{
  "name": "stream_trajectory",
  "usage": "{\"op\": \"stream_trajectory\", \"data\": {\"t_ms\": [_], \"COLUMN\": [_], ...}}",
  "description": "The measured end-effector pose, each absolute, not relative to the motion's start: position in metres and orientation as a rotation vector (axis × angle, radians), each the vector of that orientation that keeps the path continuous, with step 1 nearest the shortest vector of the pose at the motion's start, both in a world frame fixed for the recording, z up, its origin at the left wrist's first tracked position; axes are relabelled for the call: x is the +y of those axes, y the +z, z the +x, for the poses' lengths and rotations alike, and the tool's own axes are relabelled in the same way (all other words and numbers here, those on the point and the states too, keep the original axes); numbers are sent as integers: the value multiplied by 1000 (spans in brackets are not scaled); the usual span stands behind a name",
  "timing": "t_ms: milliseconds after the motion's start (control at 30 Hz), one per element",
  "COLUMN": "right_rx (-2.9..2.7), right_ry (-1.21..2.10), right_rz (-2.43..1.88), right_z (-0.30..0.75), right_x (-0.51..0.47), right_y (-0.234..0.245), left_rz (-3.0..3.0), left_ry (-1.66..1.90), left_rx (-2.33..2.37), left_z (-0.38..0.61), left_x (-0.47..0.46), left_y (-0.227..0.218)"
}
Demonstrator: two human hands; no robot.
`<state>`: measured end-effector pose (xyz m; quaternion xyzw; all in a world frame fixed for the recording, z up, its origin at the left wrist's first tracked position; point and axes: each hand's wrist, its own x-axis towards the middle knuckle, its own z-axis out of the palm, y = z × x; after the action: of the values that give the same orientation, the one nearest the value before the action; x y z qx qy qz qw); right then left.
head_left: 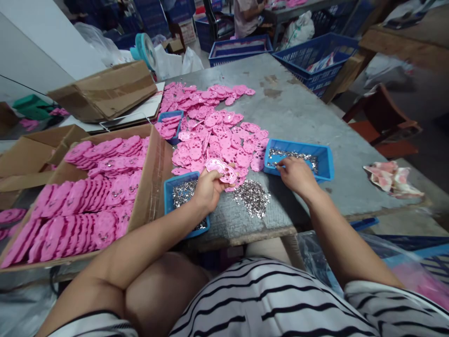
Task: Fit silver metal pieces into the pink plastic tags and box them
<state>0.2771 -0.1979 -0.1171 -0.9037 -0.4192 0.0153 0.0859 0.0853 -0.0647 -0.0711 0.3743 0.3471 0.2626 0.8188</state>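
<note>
My left hand (209,189) is closed on a pink plastic piece (221,170) with holes in it, held above the table. At the near left end of the right blue tray (324,164), my right hand (296,174) has its fingers pinched together at the small shiny metal parts; whatever is between the fingertips is too small to make out. Many similar pink pieces (224,135) lie loose beyond my left hand. A heap of small metal parts (253,199) sits on the tabletop between my hands. Another blue tray (168,199) with metal parts stands under my left wrist.
A cardboard box (154,173) packed with rows of pink pieces stands at the left. A small blue bin (180,122) holds more of them. Crumpled paper (391,179) lies at the table's right corner. Blue crates (242,49) and a seated person (247,18) are beyond the table.
</note>
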Motion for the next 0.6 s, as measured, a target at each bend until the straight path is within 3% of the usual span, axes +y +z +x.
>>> {"op": "stream_trajectory", "data": {"t_ms": [233, 400, 600], "right_rx": [-1258, -1103, -1193], "right_ry": [-185, 166, 444], "right_rz": [-2479, -2818, -2819], "right_z": [283, 330, 344], "right_x": [-206, -191, -157], "right_y": [-110, -108, -110], "left_rz": [741, 689, 757], "left_ry": [509, 459, 428], "left_rx": [761, 818, 782], "left_z": [85, 87, 84], "left_x": [-64, -65, -65], "left_y": [-70, -68, -70]}}
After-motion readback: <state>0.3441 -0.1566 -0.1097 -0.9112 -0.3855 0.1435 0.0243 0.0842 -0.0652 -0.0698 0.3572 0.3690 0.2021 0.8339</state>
